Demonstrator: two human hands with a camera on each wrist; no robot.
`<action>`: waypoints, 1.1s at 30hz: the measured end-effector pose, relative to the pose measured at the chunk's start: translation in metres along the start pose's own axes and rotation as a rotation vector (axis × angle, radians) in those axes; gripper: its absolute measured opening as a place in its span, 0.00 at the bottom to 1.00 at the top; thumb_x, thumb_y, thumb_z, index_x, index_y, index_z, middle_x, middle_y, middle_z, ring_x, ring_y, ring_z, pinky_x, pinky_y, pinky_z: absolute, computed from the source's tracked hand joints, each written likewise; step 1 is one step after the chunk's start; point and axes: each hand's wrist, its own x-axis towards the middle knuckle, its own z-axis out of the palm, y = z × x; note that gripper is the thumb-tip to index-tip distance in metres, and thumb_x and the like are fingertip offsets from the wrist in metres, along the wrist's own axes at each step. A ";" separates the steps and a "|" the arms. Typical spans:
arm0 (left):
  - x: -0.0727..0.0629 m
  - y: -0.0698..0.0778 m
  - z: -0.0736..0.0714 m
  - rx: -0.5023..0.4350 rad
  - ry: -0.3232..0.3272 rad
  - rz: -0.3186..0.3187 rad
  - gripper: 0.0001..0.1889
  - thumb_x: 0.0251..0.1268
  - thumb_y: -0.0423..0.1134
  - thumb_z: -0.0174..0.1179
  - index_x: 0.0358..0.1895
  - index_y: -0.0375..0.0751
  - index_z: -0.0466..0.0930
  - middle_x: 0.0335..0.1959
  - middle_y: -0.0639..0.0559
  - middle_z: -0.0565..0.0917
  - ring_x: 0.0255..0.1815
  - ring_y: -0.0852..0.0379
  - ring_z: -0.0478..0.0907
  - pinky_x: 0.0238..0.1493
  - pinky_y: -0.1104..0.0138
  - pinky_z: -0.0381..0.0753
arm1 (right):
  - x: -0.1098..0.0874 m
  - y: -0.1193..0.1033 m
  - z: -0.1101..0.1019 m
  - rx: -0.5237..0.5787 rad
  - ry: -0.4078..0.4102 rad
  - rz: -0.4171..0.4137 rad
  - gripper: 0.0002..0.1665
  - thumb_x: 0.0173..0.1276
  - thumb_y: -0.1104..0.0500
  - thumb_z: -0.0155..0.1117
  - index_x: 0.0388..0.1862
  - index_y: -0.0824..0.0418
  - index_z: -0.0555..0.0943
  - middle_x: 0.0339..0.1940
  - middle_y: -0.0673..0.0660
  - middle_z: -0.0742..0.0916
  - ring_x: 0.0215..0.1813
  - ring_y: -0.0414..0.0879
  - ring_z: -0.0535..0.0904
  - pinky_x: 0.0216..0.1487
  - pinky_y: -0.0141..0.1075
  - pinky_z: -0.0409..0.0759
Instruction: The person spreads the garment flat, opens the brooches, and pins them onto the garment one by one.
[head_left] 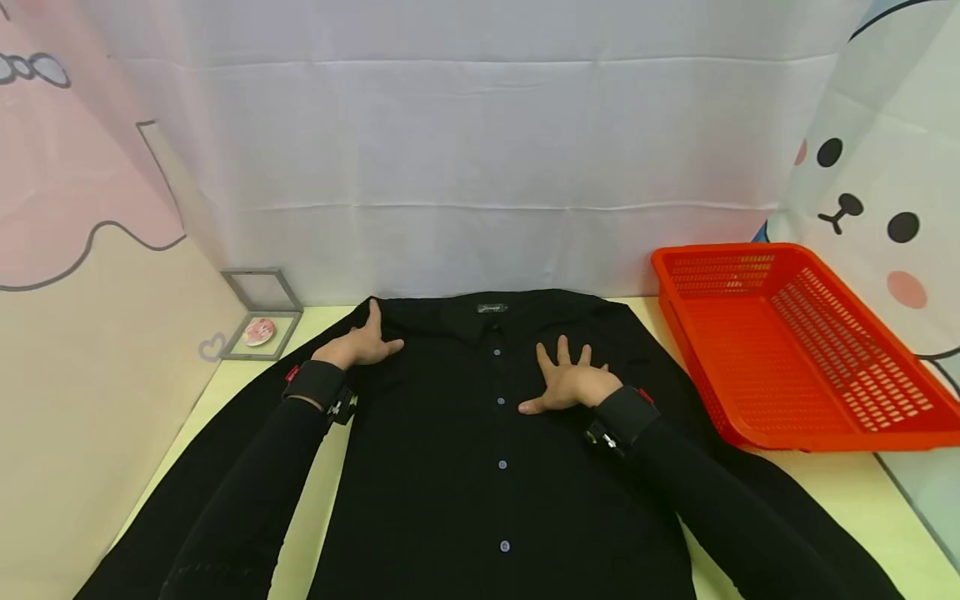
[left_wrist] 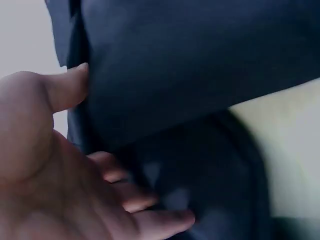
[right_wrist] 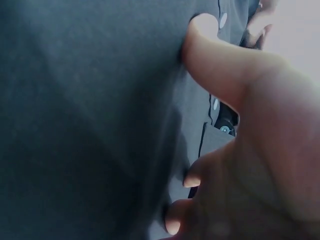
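Note:
A black button-up shirt [head_left: 450, 450] lies spread front side up, collar at the far end and sleeves angled out to both sides. Pale buttons run down its middle, and a small label [head_left: 492, 308] shows inside the collar. My left hand [head_left: 362, 342] touches the shirt's left shoulder, thumb pointing inward and forefinger reaching the top edge. In the left wrist view, its fingers [left_wrist: 165, 222] lie against the dark cloth. My right hand [head_left: 573, 383] rests on the chest right of the buttons, fingers spread. Its thumb [right_wrist: 225, 60] presses the fabric in the right wrist view.
A red perforated plastic basket [head_left: 802, 367] stands on the right of the pale yellow table [head_left: 322, 492]. At the back left is a small grey open case [head_left: 262, 321] with a pink round item in it. White cloth [head_left: 480, 167] hangs behind the table.

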 end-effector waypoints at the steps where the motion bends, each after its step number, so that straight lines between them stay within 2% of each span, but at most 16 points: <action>1: -0.002 -0.003 0.002 0.015 -0.026 -0.047 0.52 0.83 0.53 0.47 0.77 0.25 0.15 0.81 0.22 0.30 0.80 0.20 0.34 0.80 0.34 0.42 | -0.001 -0.001 0.001 0.007 0.007 -0.009 0.69 0.65 0.26 0.64 0.87 0.50 0.36 0.85 0.66 0.33 0.81 0.78 0.28 0.73 0.79 0.42; 3: -0.007 -0.008 0.008 0.060 -0.066 -0.115 0.54 0.81 0.58 0.48 0.78 0.22 0.20 0.81 0.20 0.32 0.80 0.18 0.36 0.79 0.33 0.46 | -0.002 -0.003 0.001 0.012 0.016 -0.018 0.69 0.65 0.26 0.65 0.87 0.51 0.37 0.85 0.66 0.34 0.82 0.78 0.29 0.73 0.80 0.42; 4: -0.010 -0.011 0.010 0.087 -0.078 -0.125 0.54 0.80 0.60 0.48 0.78 0.21 0.23 0.80 0.20 0.32 0.80 0.18 0.36 0.79 0.33 0.46 | -0.003 -0.004 0.001 0.011 0.018 -0.018 0.69 0.64 0.25 0.65 0.87 0.50 0.37 0.85 0.66 0.34 0.82 0.78 0.29 0.73 0.79 0.42; 6: -0.016 -0.018 0.014 0.127 -0.085 -0.115 0.54 0.78 0.64 0.47 0.80 0.21 0.30 0.80 0.20 0.31 0.79 0.17 0.34 0.78 0.30 0.44 | -0.004 -0.004 0.000 0.004 0.019 -0.017 0.70 0.63 0.24 0.65 0.87 0.50 0.37 0.85 0.66 0.34 0.82 0.78 0.29 0.73 0.80 0.42; 9: -0.026 -0.031 0.016 0.094 -0.084 -0.059 0.52 0.79 0.67 0.41 0.81 0.25 0.33 0.80 0.20 0.30 0.78 0.15 0.30 0.76 0.27 0.40 | -0.005 -0.003 -0.002 -0.004 0.014 -0.011 0.71 0.62 0.23 0.65 0.87 0.50 0.37 0.86 0.66 0.34 0.82 0.78 0.29 0.73 0.80 0.41; 12: -0.039 -0.047 0.016 0.079 -0.008 0.015 0.44 0.84 0.62 0.34 0.81 0.24 0.41 0.80 0.18 0.38 0.79 0.16 0.35 0.77 0.29 0.40 | -0.006 -0.003 -0.004 -0.010 0.030 -0.016 0.70 0.63 0.26 0.67 0.87 0.53 0.40 0.85 0.69 0.38 0.81 0.79 0.31 0.72 0.80 0.42; 15: -0.058 -0.061 0.019 0.123 0.127 0.047 0.35 0.87 0.51 0.37 0.79 0.23 0.53 0.78 0.18 0.50 0.78 0.19 0.47 0.77 0.32 0.50 | -0.012 -0.013 0.001 -0.048 0.096 -0.078 0.60 0.69 0.35 0.68 0.87 0.55 0.49 0.86 0.71 0.45 0.82 0.78 0.34 0.74 0.78 0.43; 16: -0.065 -0.065 0.021 0.137 0.173 0.043 0.33 0.86 0.48 0.40 0.78 0.22 0.55 0.78 0.18 0.53 0.77 0.19 0.50 0.76 0.32 0.54 | -0.016 -0.019 0.004 -0.062 0.135 -0.133 0.56 0.70 0.39 0.69 0.86 0.57 0.53 0.85 0.72 0.49 0.82 0.79 0.36 0.74 0.78 0.45; 18: -0.082 -0.072 0.026 0.137 0.229 0.009 0.34 0.83 0.46 0.48 0.78 0.22 0.54 0.77 0.18 0.53 0.76 0.19 0.54 0.72 0.31 0.60 | -0.028 -0.034 0.012 -0.106 0.215 -0.293 0.46 0.72 0.46 0.70 0.81 0.60 0.63 0.82 0.72 0.60 0.82 0.76 0.49 0.75 0.73 0.54; 19: -0.090 -0.075 0.028 0.126 0.237 -0.015 0.37 0.81 0.47 0.51 0.79 0.22 0.51 0.77 0.17 0.51 0.76 0.18 0.54 0.71 0.30 0.61 | -0.034 -0.043 0.016 -0.115 0.244 -0.390 0.41 0.73 0.49 0.69 0.79 0.61 0.67 0.80 0.70 0.66 0.81 0.73 0.56 0.75 0.68 0.60; 21: -0.106 -0.081 0.034 0.085 0.232 -0.062 0.47 0.78 0.52 0.57 0.79 0.20 0.43 0.77 0.15 0.46 0.75 0.16 0.52 0.69 0.29 0.61 | -0.047 -0.060 0.025 -0.126 0.283 -0.594 0.32 0.73 0.53 0.70 0.72 0.62 0.75 0.71 0.66 0.77 0.72 0.63 0.73 0.70 0.55 0.75; 23: -0.119 -0.088 0.039 0.056 0.209 -0.108 0.54 0.74 0.57 0.60 0.79 0.18 0.38 0.76 0.12 0.43 0.74 0.13 0.49 0.69 0.27 0.60 | -0.057 -0.076 0.033 -0.116 0.255 -0.763 0.25 0.73 0.55 0.69 0.66 0.63 0.80 0.59 0.61 0.84 0.57 0.52 0.82 0.57 0.41 0.84; 25: -0.130 -0.094 0.045 0.051 0.183 -0.135 0.56 0.72 0.59 0.61 0.78 0.17 0.39 0.75 0.09 0.41 0.73 0.10 0.46 0.68 0.26 0.58 | -0.065 -0.090 0.041 -0.101 0.175 -0.855 0.20 0.73 0.56 0.70 0.60 0.62 0.83 0.51 0.56 0.85 0.45 0.42 0.82 0.47 0.31 0.83; 27: -0.138 -0.099 0.049 0.063 0.167 -0.149 0.54 0.72 0.59 0.61 0.78 0.18 0.42 0.74 0.09 0.41 0.72 0.08 0.44 0.67 0.24 0.58 | -0.069 -0.099 0.050 -0.127 0.098 -0.871 0.18 0.72 0.53 0.71 0.56 0.58 0.85 0.45 0.52 0.84 0.39 0.36 0.78 0.41 0.25 0.80; 29: -0.146 -0.102 0.053 0.080 0.156 -0.158 0.50 0.73 0.57 0.60 0.79 0.20 0.47 0.74 0.08 0.42 0.71 0.06 0.45 0.64 0.23 0.58 | -0.070 -0.105 0.058 -0.172 0.048 -0.838 0.15 0.70 0.51 0.73 0.52 0.55 0.85 0.41 0.48 0.82 0.35 0.33 0.74 0.38 0.24 0.77; 33: -0.162 -0.108 0.056 0.102 0.125 -0.146 0.46 0.74 0.53 0.61 0.79 0.22 0.50 0.73 0.08 0.44 0.66 0.03 0.49 0.59 0.21 0.62 | -0.068 -0.106 0.070 -0.240 0.055 -0.741 0.08 0.67 0.51 0.75 0.35 0.50 0.84 0.33 0.44 0.78 0.30 0.34 0.71 0.32 0.25 0.74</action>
